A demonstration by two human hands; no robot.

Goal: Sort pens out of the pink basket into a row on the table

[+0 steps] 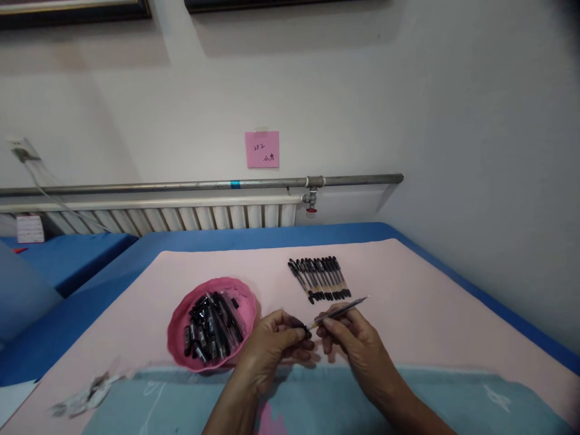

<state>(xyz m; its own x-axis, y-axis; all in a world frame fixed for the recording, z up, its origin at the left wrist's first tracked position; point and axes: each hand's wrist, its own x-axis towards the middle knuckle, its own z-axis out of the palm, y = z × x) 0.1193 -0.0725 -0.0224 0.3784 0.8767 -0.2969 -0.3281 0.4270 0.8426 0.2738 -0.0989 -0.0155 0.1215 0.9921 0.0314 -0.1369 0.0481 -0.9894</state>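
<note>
A thin pen refill (347, 309) with dark ink is pinched in my right hand (351, 338), its pointed tip slanting up to the right. The refill's yellowish end reaches toward my left hand (278, 341), whose closed fingers hold a small black pen part (307, 331). The two pieces meet or nearly meet; I cannot tell if they are joined. Left of my hands, a pink scalloped basket (174, 347) holds black pen caps, clear barrels and other black parts (212, 326). Beyond my hands lies a row of capped black pens (319, 278), side by side.
Pink sheeting (435, 302) covers the blue-edged table. A teal cloth (435, 393) lies along the near edge, with crumpled clear plastic (88, 396) at the left. Behind stand a radiator (217, 216), a pipe (190, 186) and a wall with a pink note (262, 150).
</note>
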